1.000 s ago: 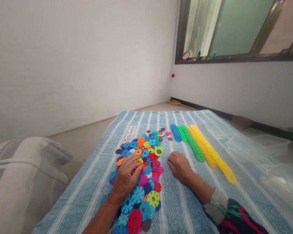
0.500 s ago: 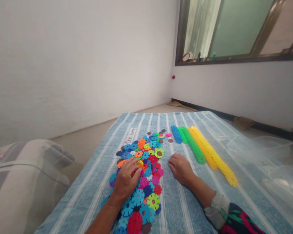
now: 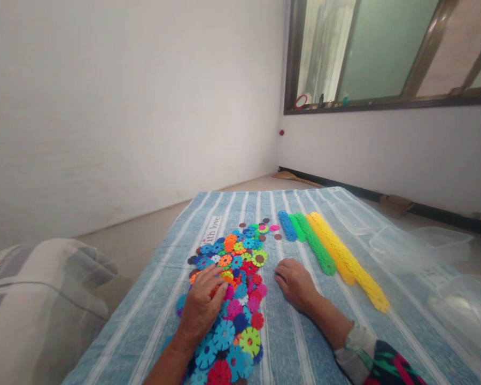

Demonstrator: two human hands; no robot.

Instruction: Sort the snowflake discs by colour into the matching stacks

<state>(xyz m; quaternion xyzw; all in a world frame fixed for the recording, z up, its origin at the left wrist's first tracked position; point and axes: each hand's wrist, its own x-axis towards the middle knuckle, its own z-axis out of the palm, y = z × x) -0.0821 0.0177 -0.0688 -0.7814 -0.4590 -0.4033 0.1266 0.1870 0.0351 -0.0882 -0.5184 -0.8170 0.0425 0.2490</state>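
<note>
Yellow, green and blue plastic-disc rows (image 3: 316, 246) lie formed on striped blue cloth (image 3: 144, 315); multicoloured disc pile (image 3: 240, 291) remains loose, left hand (image 3: 202, 294) half-curled over it, right hand (image 3: 295, 282) loosely curled beside it, holds unclear.

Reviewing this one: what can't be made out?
All in the head view:
Disc pile: near end cut off by the bottom edge.
What lies under the left hand: hidden by that hand.
Whether the right hand holds anything: its own bulk hides that.
Nearest clear container: contents blurred, right edge cuts it off.
Dark item by the window: too small.
</note>
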